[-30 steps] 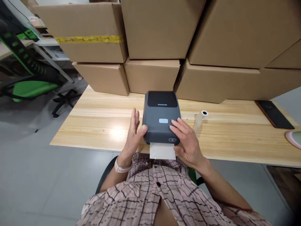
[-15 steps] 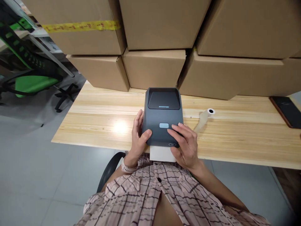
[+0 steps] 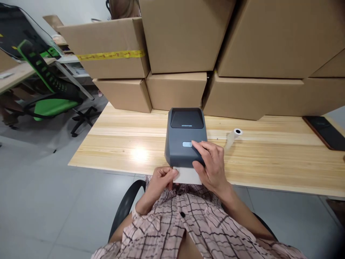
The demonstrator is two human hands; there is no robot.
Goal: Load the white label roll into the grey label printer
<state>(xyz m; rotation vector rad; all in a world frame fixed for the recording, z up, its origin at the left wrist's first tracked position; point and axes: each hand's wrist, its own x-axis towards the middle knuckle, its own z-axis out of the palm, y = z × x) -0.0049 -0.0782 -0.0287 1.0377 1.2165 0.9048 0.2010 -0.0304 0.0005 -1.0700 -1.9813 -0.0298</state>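
Observation:
A dark grey label printer [image 3: 183, 154] sits near the front edge of the wooden table, its lid at the far end and a pale blue button [image 3: 187, 144] on top. White label paper [image 3: 185, 176] sticks out of its front and hangs past the table edge. My left hand [image 3: 162, 178] pinches the left edge of that paper between thumb and fingers. My right hand [image 3: 211, 163] rests on the printer's right front with fingers apart, the index fingertip at the button's right end. Its thumb lies by the printer's front edge, above the paper.
A small white paper roll [image 3: 237, 132] with a loose tail lies right of the printer. Farther right is a dark phone [image 3: 327, 131]. Stacked cardboard boxes [image 3: 176, 90] line the table's back. A green office chair [image 3: 55, 106] stands on the floor at left.
My left hand has left the printer's left side and moved down to pinch the paper. My right index finger has shifted up to the button. The view has tilted upward slightly.

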